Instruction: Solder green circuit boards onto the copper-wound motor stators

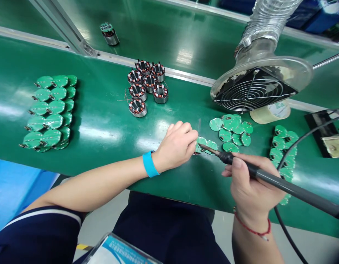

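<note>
My right hand (253, 187) is closed around the handle of a soldering iron (257, 170), which points to the left. Its tip meets a small round green circuit board (201, 140) near the middle of the bench. My left hand (177, 145), wearing a blue wristband (150, 164), has its fingers curled at that board's left edge and grips it; the fingertips are partly hidden. Another round green board (211, 147) lies right beside it, under the iron's shaft. Just beyond, a loose cluster of similar boards (232, 128) rests on the bench.
Several copper-wound motor stators (147, 84) stand behind my left hand. Stacked green boards (52, 110) fill the left side; more boards (282, 146) lie at the right. A fume extractor fan (247, 91) overhangs the back, near a tape roll (272, 112) and an iron stand (327, 135). A black cable (284, 227) hangs at right.
</note>
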`<state>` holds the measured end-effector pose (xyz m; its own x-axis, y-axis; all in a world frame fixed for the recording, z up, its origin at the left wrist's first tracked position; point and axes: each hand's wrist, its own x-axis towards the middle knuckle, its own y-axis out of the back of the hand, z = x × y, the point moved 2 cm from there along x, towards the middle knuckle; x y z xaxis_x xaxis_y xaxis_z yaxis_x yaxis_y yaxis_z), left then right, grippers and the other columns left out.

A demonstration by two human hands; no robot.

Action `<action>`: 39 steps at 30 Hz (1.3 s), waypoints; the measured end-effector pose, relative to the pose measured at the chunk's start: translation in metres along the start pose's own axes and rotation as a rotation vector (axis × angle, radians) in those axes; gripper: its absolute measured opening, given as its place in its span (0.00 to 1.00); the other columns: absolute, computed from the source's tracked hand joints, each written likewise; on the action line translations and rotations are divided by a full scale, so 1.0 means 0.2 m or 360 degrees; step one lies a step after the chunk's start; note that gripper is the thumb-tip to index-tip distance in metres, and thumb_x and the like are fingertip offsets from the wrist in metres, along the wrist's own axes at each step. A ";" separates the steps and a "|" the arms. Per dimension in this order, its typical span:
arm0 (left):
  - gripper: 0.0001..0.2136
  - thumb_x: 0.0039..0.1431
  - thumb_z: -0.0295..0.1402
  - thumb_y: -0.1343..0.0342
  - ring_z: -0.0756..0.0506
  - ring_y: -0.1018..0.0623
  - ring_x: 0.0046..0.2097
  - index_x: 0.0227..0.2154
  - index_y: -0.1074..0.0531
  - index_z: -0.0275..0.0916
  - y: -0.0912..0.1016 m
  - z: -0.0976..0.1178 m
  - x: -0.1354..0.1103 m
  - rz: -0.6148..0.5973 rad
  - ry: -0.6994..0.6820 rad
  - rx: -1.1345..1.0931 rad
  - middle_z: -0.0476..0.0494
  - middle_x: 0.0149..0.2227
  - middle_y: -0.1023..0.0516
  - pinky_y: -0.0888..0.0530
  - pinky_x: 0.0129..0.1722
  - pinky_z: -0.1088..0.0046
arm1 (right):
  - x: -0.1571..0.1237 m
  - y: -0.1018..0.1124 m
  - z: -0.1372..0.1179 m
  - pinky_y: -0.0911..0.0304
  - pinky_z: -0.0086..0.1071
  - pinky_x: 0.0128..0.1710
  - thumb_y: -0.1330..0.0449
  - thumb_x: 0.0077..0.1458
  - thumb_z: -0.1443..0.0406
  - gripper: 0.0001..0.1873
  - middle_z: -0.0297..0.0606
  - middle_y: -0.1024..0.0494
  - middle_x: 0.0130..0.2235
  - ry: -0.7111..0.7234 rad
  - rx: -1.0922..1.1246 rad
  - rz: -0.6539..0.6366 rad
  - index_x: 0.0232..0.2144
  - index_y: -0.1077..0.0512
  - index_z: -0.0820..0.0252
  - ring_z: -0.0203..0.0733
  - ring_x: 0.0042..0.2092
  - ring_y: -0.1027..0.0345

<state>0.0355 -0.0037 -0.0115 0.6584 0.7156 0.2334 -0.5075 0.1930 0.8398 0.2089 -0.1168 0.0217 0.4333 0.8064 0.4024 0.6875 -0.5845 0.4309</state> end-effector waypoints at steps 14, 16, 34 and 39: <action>0.05 0.65 0.27 0.47 0.40 0.29 0.46 0.32 0.34 0.40 0.03 -0.03 0.04 -0.0183 0.0259 -0.0332 0.42 0.40 0.28 0.30 0.48 0.59 | -0.04 -0.25 0.11 0.25 0.52 0.62 0.37 0.69 0.60 0.27 0.45 0.20 0.62 0.0055 -0.0135 -0.0570 0.67 0.33 0.47 0.53 0.63 0.23; 0.01 0.67 0.30 0.47 0.42 0.27 0.44 0.38 0.33 0.40 0.06 -0.09 0.05 -0.0313 0.0406 -0.0639 0.44 0.42 0.28 0.28 0.47 0.61 | -0.04 -0.28 0.13 0.26 0.52 0.63 0.38 0.69 0.61 0.28 0.45 0.21 0.64 0.0037 -0.0118 -0.0619 0.69 0.36 0.46 0.53 0.64 0.25; 0.09 0.71 0.27 0.49 0.43 0.27 0.40 0.35 0.26 0.39 0.13 -0.16 0.05 -0.0125 -0.0007 -0.0347 0.46 0.36 0.23 0.30 0.46 0.64 | 0.04 -0.24 0.18 0.33 0.49 0.70 0.41 0.71 0.64 0.32 0.44 0.26 0.69 0.0072 0.0066 -0.0909 0.72 0.42 0.45 0.48 0.71 0.32; 0.07 0.71 0.27 0.44 0.46 0.26 0.40 0.35 0.25 0.38 0.05 -0.08 0.05 -0.0009 -0.0153 -0.0644 0.47 0.35 0.25 0.28 0.43 0.70 | 0.03 -0.23 0.16 0.35 0.57 0.70 0.37 0.68 0.63 0.35 0.45 0.25 0.67 0.0246 -0.0049 -0.0653 0.72 0.42 0.46 0.54 0.70 0.31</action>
<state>0.0274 0.0163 -0.0084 0.7010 0.6516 0.2897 -0.6685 0.4590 0.5852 0.1987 -0.0820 -0.0210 0.0344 0.9508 0.3080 0.7658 -0.2231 0.6032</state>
